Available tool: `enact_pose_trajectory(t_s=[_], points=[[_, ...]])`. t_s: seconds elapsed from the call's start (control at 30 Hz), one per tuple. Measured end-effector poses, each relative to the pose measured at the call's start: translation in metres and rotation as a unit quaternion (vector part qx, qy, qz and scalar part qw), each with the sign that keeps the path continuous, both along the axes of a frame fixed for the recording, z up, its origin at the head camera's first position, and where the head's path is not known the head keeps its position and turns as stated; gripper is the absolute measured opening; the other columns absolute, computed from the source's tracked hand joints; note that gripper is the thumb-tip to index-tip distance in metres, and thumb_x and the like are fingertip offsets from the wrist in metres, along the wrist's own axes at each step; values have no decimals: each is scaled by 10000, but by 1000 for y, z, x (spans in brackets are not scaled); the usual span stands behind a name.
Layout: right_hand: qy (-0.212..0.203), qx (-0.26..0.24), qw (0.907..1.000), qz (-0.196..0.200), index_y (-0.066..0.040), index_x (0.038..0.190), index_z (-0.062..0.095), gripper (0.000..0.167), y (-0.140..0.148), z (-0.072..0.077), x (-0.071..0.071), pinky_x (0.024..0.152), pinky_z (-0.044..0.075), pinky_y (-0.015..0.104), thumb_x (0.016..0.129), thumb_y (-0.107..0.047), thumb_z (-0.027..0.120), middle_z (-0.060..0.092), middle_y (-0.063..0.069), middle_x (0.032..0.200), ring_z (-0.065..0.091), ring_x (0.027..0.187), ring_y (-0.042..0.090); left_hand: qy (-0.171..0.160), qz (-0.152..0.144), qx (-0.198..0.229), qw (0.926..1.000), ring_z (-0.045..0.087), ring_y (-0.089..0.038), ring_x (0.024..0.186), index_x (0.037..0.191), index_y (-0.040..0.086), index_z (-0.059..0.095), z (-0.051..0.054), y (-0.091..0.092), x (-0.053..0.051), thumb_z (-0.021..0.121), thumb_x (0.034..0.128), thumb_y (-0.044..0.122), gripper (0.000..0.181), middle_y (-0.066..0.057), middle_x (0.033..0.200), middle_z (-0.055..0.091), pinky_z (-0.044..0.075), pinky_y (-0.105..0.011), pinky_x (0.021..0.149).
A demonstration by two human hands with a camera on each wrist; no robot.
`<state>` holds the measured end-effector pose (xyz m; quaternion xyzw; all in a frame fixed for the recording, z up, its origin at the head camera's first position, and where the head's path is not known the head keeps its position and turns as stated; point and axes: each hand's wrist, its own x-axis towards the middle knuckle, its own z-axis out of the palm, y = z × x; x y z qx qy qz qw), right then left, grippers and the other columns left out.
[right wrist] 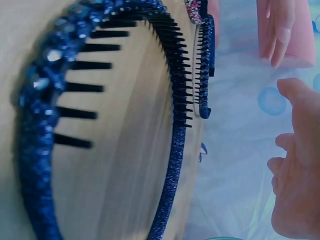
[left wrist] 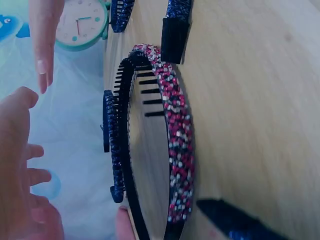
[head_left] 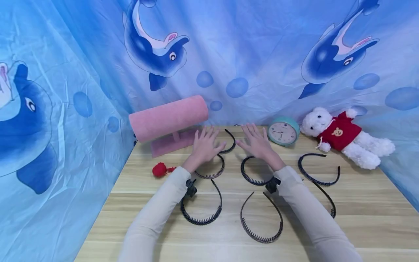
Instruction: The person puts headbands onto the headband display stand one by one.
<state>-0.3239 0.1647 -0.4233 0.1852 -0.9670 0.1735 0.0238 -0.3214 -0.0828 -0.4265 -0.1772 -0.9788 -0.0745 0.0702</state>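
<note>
My left hand is held with straight, spread fingers toward the back of the table and grips nothing. Close to its wrist lies a toothed headband, covered in pink and silver beads. Likewise spread and holding nothing, my right hand is nearest a dark blue beaded headband, whose comb teeth show large in the right wrist view. Between the hands, farther back, is another dark headband. Two more, a front left headband and a front right headband, lie between my forearms.
A pink cushioned display stand and a red yarn ball are on the left. At the back right are a green clock and a white teddy bear. Two headbands, one upper and one lower, lie by my right forearm.
</note>
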Motion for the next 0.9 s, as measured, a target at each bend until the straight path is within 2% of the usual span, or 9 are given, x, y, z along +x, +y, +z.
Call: enact_pose_trajectory(t_s=[0.1,0.2,0.27,0.33,0.43,0.57,0.67,0.83,0.9], points=[[1,-1,10000,41,-199,1653,38,817,-2,4,-2,1222,-167,606,1036,-575,420,-10,120,1716,-52,1590,338,378,-131,124,9991,248,-356,1552,1601,220,333,5,-5,3,346,1014,662,735,-65,1659,342,137,-598,1259],[40,-41,9999,104,-199,1654,62,812,-7,11,-5,1227,-157,607,1034,-582,420,17,125,1718,-42,1591,342,1028,-423,461,9927,457,-338,1436,1515,157,483,14,-13,7,472,1013,564,646,-90,1524,539,256,-567,1235],[93,-98,9998,139,-201,1653,77,814,-11,17,-8,1226,-142,622,1030,-599,416,34,125,1718,-28,1590,354,1524,-695,812,9825,560,-321,1336,1448,117,559,21,-21,9,554,998,474,574,-110,1419,630,329,-545,1204],[118,-196,9995,216,-203,1654,79,820,-17,24,-11,1220,-137,639,1027,-610,416,46,126,1717,-20,1588,372,1973,-963,1202,9682,625,-307,1249,1391,95,609,31,-31,11,605,983,385,502,-120,1341,682,379,-528,1176],[113,-478,9980,387,-207,1655,89,820,-28,35,-17,1212,-116,668,1025,-612,424,80,131,1718,-3,1586,391,2428,-1096,1792,9471,656,-294,1194,1321,79,655,50,-50,13,636,967,292,414,-115,1285,712,426,-498,1145],[93,-1036,9923,680,-197,1654,121,809,-47,50,-27,1217,-63,687,1024,-581,452,124,134,1718,11,1587,391,2462,-626,2547,9331,605,-312,1274,1335,80,647,76,-85,17,686,955,226,409,-121,1360,667,432,-485,1142],[104,-1445,9854,893,-191,1652,142,792,-61,61,-33,1237,2,669,1026,-534,485,146,133,1715,34,1586,391,2396,-172,2870,9273,516,-343,1362,1363,86,635,89,-115,20,723,931,186,452,-135,1438,602,384,-522,1170],[-210,-2378,9636,1206,-213,1649,161,764,-83,73,-40,1272,134,564,1031,-440,549,161,98,1718,120,1588,330,2448,312,2887,9251,382,-451,1404,1301,44,675,94,-167,24,779,868,131,454,-207,1493,526,259,-616,1181],[-402,-2707,9540,1221,-248,1647,171,763,-91,76,-42,1266,185,544,1025,-428,575,186,67,1716,174,1580,301,2226,544,2914,9287,327,-480,1425,1306,46,674,92,-186,28,792,860,132,469,-213,1536,479,232,-658,1168]])
